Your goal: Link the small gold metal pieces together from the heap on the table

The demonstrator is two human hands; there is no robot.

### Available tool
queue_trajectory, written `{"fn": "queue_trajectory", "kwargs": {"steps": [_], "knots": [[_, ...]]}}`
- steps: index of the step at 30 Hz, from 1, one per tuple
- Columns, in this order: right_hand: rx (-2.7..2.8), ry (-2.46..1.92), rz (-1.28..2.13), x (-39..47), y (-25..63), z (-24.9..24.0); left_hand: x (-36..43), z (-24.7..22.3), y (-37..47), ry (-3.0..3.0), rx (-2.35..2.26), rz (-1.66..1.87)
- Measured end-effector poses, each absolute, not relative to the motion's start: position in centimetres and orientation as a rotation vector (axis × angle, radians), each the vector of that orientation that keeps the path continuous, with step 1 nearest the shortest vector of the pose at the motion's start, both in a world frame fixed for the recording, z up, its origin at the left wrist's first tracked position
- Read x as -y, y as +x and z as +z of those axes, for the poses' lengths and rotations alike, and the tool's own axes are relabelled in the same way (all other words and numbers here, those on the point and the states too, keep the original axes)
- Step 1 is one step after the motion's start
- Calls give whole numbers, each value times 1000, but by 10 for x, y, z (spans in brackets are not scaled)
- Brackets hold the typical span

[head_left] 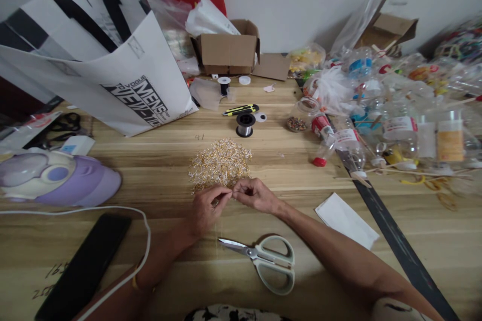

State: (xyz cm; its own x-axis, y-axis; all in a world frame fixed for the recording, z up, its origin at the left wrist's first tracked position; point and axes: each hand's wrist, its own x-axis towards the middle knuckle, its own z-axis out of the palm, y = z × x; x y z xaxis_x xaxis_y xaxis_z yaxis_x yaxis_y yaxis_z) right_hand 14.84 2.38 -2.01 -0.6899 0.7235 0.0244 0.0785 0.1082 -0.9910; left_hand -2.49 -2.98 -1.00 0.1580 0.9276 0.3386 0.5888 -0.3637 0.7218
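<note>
My left hand point(208, 206) and my right hand point(256, 195) meet fingertip to fingertip at the near edge of a loose pile of small gold and clear pieces point(220, 160), perhaps beads or pins. Both are closed in a pinch. What lies between the fingers is too small to make out. A faint, thread-like line hangs below my left hand. Just nearer to me, scissors point(263, 259) with pale handles lie with their blades pointing left. Beyond the pile stands a spool of fine silvery wire or thread point(245, 125).
A yellow-black utility knife point(241, 110) and a dark spool point(224, 87) lie farther back. Plastic bottles point(399, 125) crowd the right. Folded white paper point(346, 220) is beside my right forearm. At left are a black phone point(85, 266), a white cable point(147, 230), a purple device point(64, 178) and a large bag point(150, 70).
</note>
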Motion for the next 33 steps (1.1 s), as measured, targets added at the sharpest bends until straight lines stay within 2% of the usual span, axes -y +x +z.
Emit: {"fn": "queue_trajectory", "kwargs": {"steps": [20, 33], "knots": [[1917, -761, 1589, -24, 147, -25, 29, 1, -23, 2008, -1465, 906], [1767, -683, 1758, -23, 150, -23, 27, -1, -24, 1864, -1412, 882]]}}
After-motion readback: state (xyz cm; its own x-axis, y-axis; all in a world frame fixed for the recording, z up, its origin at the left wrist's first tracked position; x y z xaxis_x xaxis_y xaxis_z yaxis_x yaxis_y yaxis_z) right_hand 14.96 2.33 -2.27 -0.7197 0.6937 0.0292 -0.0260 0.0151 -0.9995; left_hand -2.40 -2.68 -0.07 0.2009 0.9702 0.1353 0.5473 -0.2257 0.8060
